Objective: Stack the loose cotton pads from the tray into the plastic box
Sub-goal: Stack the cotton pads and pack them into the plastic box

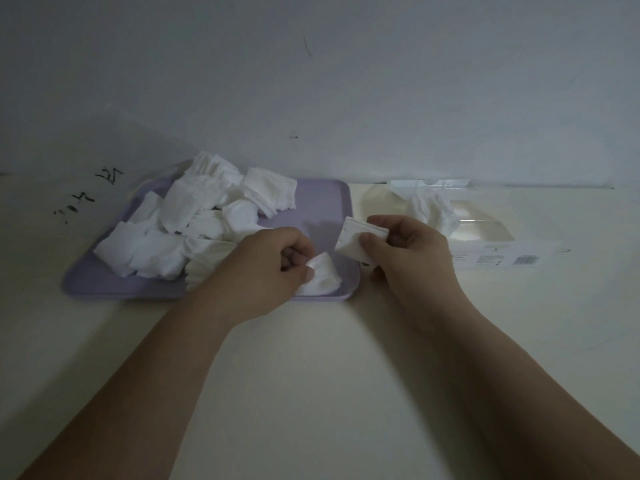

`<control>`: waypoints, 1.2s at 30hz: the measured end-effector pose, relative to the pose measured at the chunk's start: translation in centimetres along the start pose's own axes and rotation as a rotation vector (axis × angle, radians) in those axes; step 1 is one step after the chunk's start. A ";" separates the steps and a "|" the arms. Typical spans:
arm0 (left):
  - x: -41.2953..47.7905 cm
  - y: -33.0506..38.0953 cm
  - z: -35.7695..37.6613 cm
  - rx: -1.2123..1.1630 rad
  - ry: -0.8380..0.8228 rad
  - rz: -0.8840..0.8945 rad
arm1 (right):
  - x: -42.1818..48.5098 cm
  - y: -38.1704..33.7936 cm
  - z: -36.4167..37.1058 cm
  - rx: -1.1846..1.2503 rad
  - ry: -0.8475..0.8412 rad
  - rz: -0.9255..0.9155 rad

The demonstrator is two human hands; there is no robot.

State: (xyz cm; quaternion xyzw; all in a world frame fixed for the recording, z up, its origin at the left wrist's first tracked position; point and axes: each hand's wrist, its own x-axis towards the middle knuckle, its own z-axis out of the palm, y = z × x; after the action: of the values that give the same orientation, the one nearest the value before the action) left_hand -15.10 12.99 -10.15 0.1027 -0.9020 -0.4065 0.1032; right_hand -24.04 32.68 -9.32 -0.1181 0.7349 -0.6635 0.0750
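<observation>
Pad pinched in L hand, small stack in R hand, over tray

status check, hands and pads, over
Left hand pinching a loose pad at the tray. Right hand gripping a small stack of pads. Plastic box open alongside, nothing blocking.

We list:
- One lilac tray, lying flat.
- Loose cotton pads, white and square, heaped over its left and far part.
- A single pad, pinched by the left hand above the tray's near right corner.
- A small stack, held edge-up in the right hand.
- A clear plastic box, open, just right of the tray, with crumpled pads inside.
</observation>
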 end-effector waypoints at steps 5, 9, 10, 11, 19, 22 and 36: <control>0.0 -0.1 -0.2 -0.038 0.006 0.017 | -0.2 -0.2 0.1 -0.034 0.012 -0.021; -0.2 0.6 -0.5 -0.176 0.134 0.002 | -0.4 -0.4 0.2 -0.048 0.026 -0.044; -0.2 0.8 -0.6 -0.229 0.143 -0.009 | -0.5 -0.4 0.2 -0.058 0.022 -0.052; -0.3 0.9 -0.7 -0.297 0.140 -0.015 | -0.6 -0.4 0.2 -0.055 0.014 -0.059; -0.5 2.2 -1.1 -0.774 0.054 -0.015 | -0.8 -0.8 0.4 0.115 -0.125 -0.133; -0.6 2.0 -1.2 -0.697 0.060 0.008 | -0.9 -0.8 0.5 0.183 -0.234 -0.104; -0.5 1.5 -0.9 -0.612 0.137 0.052 | -0.9 -0.7 0.5 0.244 -0.396 -0.056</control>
State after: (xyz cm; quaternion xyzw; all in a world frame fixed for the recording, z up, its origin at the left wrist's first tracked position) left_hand -14.55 13.47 -8.48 0.0708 -0.7310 -0.6485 0.2002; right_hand -22.98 32.38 -8.75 -0.2564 0.6167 -0.7132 0.2128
